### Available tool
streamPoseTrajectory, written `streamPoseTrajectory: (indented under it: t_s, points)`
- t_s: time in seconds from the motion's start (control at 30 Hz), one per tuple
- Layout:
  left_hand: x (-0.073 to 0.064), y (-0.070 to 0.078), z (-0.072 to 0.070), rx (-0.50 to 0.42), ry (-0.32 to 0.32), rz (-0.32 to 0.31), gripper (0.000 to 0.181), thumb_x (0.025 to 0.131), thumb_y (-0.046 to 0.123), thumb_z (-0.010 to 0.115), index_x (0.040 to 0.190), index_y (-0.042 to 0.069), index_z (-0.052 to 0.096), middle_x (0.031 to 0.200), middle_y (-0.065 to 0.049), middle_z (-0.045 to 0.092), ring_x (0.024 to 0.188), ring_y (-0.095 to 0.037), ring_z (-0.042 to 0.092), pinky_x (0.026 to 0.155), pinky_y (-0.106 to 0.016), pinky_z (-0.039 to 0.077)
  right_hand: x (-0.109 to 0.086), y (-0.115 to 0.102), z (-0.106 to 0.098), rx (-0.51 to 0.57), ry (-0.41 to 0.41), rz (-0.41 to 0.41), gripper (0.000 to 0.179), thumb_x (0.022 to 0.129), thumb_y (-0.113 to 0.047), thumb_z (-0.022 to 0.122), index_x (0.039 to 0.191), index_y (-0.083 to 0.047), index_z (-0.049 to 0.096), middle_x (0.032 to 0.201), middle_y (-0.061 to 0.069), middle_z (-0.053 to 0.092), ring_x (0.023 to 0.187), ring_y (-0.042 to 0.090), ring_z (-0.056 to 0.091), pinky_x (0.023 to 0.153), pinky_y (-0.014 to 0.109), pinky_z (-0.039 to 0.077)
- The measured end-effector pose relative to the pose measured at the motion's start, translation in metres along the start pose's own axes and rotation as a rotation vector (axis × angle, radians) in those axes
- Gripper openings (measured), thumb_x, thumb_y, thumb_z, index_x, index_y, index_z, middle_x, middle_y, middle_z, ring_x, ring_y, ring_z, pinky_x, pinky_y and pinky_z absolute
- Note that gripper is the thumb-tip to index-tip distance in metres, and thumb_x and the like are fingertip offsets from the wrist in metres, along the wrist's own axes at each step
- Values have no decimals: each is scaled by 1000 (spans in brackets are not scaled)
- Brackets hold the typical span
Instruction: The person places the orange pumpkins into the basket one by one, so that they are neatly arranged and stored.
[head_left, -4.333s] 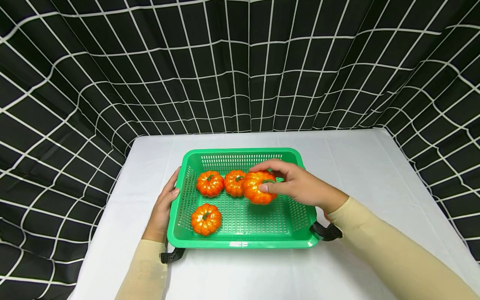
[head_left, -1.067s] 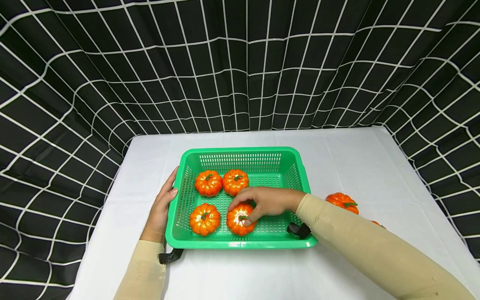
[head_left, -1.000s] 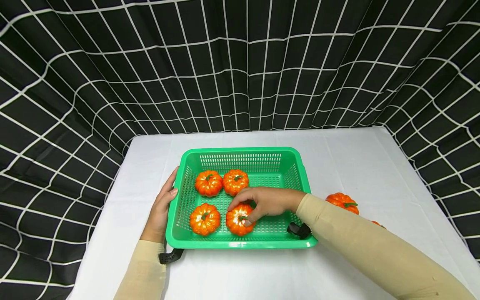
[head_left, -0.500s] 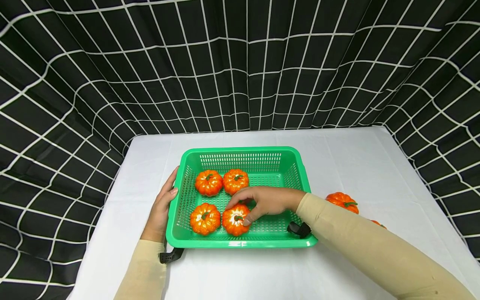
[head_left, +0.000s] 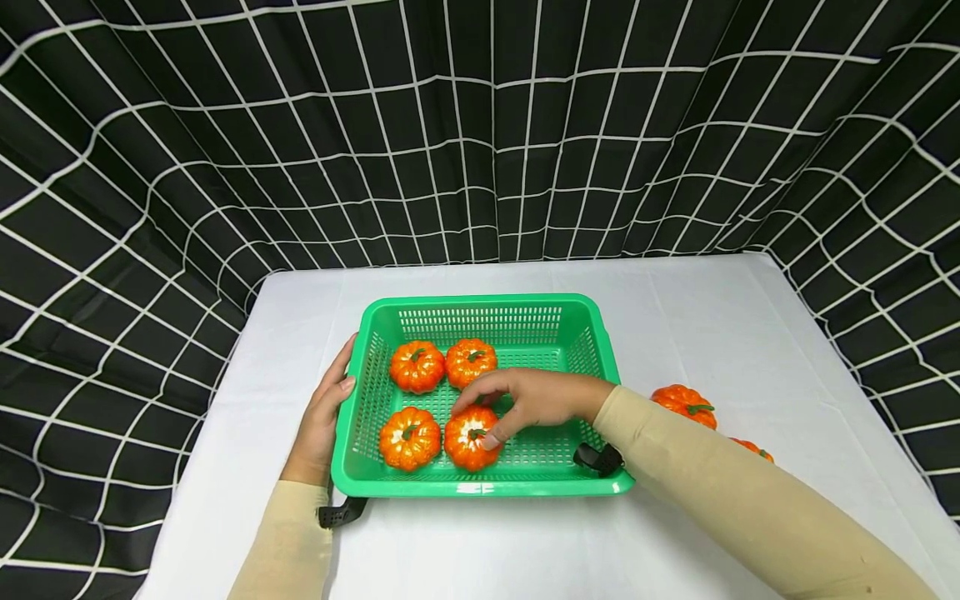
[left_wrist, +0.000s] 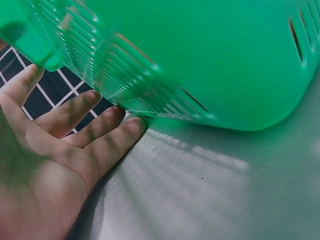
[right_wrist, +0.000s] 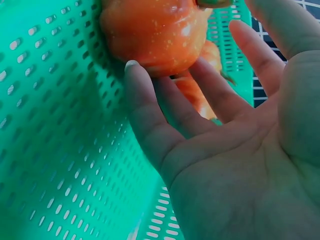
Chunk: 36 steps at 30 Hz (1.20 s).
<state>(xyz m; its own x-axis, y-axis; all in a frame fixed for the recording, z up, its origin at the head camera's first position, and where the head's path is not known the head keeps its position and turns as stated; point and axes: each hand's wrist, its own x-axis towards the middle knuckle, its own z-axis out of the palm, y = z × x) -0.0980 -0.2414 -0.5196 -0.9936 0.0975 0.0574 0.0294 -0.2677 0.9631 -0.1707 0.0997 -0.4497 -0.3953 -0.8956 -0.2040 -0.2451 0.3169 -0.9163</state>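
Inside a green plastic basket (head_left: pixel 480 489) sit several glossy orange toy pumpkins with green stems. My right hand (head_left: pixel 525 402) is over the front pumpkin nearer the middle (head_left: pixel 467 442). Its fingers are loosely spread around that pumpkin, fingertips close to or touching it; the right wrist view shows the palm (right_wrist: pixel 235 170) away from the pumpkin (right_wrist: pixel 155 35). Another front pumpkin (head_left: pixel 410 439) sits just left of it, and two more, a back-left pumpkin (head_left: pixel 417 367) and a back-middle pumpkin (head_left: pixel 471 363), are behind. My left hand (head_left: pixel 324 412) rests against the basket's left side with straight fingers (left_wrist: pixel 107 145).
On the white-covered table (head_left: pixel 712 333), right of the basket, lie two more pumpkins: one whole pumpkin (head_left: pixel 685 404) and another pumpkin (head_left: pixel 752 449) partly hidden by the right sleeve (head_left: pixel 735 492). A black curtain with white grid lines (head_left: pixel 450 167) surrounds the table.
The right hand has lowered the pumpkin from above the basket to its floor, then shifted it slightly left beside its front neighbour. Its fingers have since loosened. The left hand has stayed put.
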Motion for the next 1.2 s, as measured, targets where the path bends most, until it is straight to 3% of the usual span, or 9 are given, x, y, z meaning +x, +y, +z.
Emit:
streamPoseTrajectory:
  t_s: [0.37, 0.6, 0.7, 0.83, 1.03, 1.2]
  points:
    - [0, 1, -1, -8, -16, 1, 62, 114, 16, 35, 175, 28, 30, 176, -3, 32, 141, -27, 54, 108, -37, 53, -1, -2, -2, 37, 52, -8, 55, 94, -24, 89, 145, -19, 70, 147, -9, 63, 134, 30, 57, 113, 55, 45]
    - [-1, 2, 0, -1, -15, -7, 62, 114, 17, 36, 175, 29, 31, 176, -2, 31, 145, -30, 50, 110, -38, 52, 0, 0, -5, 45, 74, -63, 56, 97, -21, 86, 149, -14, 67, 150, 10, 62, 129, 35, 61, 111, 59, 47]
    - [-1, 2, 1, -4, -10, -5, 62, 114, 16, 35, 175, 29, 31, 176, -1, 32, 145, -31, 50, 110, -38, 52, -1, 0, -5, 89, 79, -64, 58, 98, -20, 85, 152, -11, 64, 151, 9, 61, 130, 37, 61, 111, 59, 48]
    - [-1, 1, 1, -15, -1, -4, 62, 114, 15, 35, 174, 29, 31, 176, -1, 33, 144, -30, 51, 109, -38, 52, -1, 0, -6, 130, 91, -67, 63, 99, -19, 83, 156, -9, 59, 153, 8, 60, 132, 42, 60, 109, 53, 51]
    - [-1, 1, 0, -16, 2, -6, 63, 114, 15, 34, 174, 29, 31, 176, 0, 32, 144, -29, 51, 109, -37, 52, -3, -1, -7, 161, 115, -89, 67, 100, -17, 81, 160, -8, 52, 153, 16, 58, 133, 47, 59, 105, 48, 55]
    - [-1, 2, 1, -25, -8, 3, 63, 114, 14, 34, 175, 28, 30, 176, -1, 32, 143, -27, 52, 109, -37, 52, -5, -4, -7, 222, 148, -98, 63, 104, -20, 74, 161, -6, 50, 151, 17, 59, 131, 49, 59, 102, 56, 56]
